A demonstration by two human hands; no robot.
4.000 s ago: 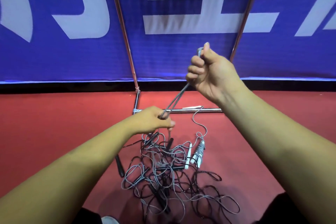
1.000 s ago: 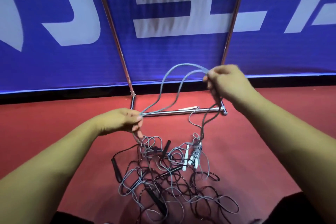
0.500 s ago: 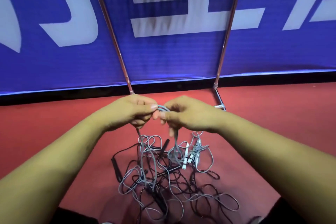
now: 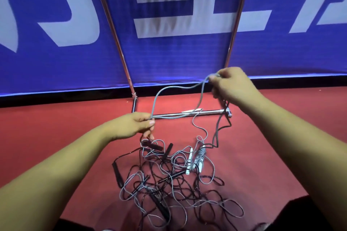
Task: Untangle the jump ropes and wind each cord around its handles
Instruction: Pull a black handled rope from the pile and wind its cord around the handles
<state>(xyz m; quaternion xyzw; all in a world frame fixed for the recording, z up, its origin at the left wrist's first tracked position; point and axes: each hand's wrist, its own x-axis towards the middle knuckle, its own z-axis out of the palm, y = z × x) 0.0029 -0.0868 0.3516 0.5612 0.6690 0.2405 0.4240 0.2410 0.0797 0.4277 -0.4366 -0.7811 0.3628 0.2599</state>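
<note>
Our hands have parted; left hand point(image 4: 134, 125) and right hand point(image 4: 231, 85) pinch grey cord point(image 4: 176, 86), lifting slack off tangle point(image 4: 169, 184) beneath fingers point(image 4: 149, 123).

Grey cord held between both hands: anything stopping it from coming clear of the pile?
Yes. Left hand and right hand pinch the grey cord, but a black cord hangs from the right hand alongside it, and both run down into the tangled pile by the white handles.

rope tangle point(image 4: 169, 180): lay on floor point(image 4: 56, 137), before frame bar point(image 4: 210, 112).
held cord point(image 4: 176, 86): spanned left hand point(image 4: 129, 125) to right hand point(image 4: 231, 84), above tangle.
banner point(image 4: 169, 58): stood behind bar.
</note>
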